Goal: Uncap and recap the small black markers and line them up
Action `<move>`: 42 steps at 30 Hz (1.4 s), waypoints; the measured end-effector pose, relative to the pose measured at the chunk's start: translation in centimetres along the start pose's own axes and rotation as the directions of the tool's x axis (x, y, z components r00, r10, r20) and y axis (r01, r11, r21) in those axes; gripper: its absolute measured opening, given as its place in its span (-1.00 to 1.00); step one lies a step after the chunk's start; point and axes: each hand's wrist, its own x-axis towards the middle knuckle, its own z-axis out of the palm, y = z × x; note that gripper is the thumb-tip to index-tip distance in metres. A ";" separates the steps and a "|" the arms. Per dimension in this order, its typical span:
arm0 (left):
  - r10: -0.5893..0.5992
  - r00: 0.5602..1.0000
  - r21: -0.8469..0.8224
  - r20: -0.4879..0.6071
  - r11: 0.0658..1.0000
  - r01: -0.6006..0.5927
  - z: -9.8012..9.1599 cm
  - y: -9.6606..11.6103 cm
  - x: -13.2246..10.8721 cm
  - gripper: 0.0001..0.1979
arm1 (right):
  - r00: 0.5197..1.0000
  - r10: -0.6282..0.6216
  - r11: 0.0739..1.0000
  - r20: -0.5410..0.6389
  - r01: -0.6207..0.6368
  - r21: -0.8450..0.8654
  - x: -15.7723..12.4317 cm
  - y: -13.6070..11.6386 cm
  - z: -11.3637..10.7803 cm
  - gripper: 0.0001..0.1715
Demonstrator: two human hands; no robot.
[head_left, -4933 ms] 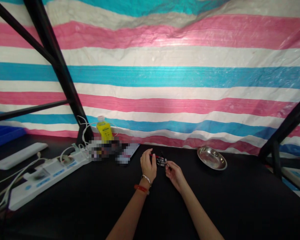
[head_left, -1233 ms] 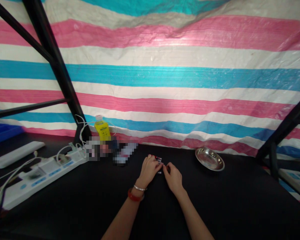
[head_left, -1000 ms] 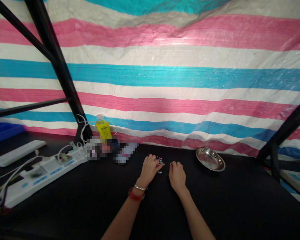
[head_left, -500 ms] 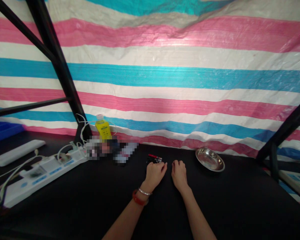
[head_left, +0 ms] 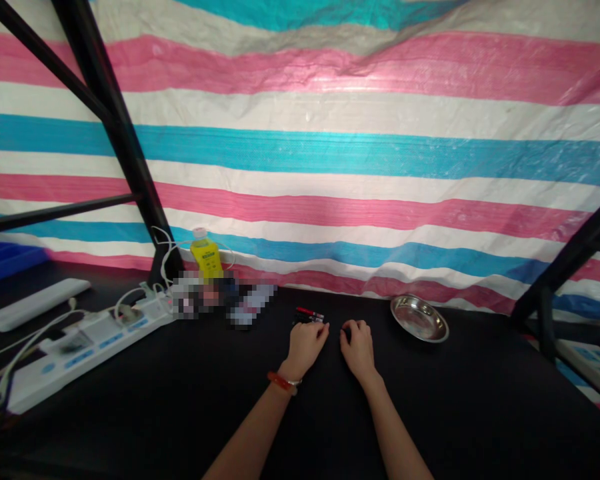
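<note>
My left hand (head_left: 307,345) rests on the black tabletop with its back up and its fingers curled under, the thumb side facing right. Just beyond its knuckles lie a short red stick-shaped item with pale markings (head_left: 310,313) and dark pieces beside it, partly covered by the hand. My right hand (head_left: 359,348) lies a little to the right, fingers bent down and closed, with a dark gap by the thumb. The undersides of both hands are hidden, so whatever they may hold cannot be made out. A round shiny metal dish (head_left: 420,319) stands right of my right hand, apart from it.
On the left are a white power strip (head_left: 87,353) with plugs and cables, a white bar (head_left: 35,305) and a blue tray (head_left: 10,260). A yellow bottle (head_left: 207,259) stands behind blurred items. Black metal posts (head_left: 115,140) flank the table; a striped sheet (head_left: 330,153) hangs behind.
My left hand has shifted slightly left and its bracelets have turned on the wrist. My right thumb has moved a little away from the fingers. The dish and other items stay put.
</note>
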 end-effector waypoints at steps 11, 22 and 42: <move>-0.275 0.906 -0.196 -0.320 0.955 0.221 -1.2 -1.2 0.5 -0.64 | 1.000 -0.011 0.998 -0.022 0.012 0.056 -0.1 0.2 0.1 -0.81; -0.720 0.640 -0.561 -0.267 0.656 0.504 0.5 -4.7 1.1 -0.86 | 0.962 -0.236 0.959 -0.139 0.253 0.126 -0.8 -2.4 -0.3 -0.87; -0.731 0.640 -0.538 -0.239 0.648 0.539 0.1 -4.3 1.0 -0.86 | 0.965 -0.260 0.942 0.040 0.244 0.231 -1.2 -3.1 0.0 -0.82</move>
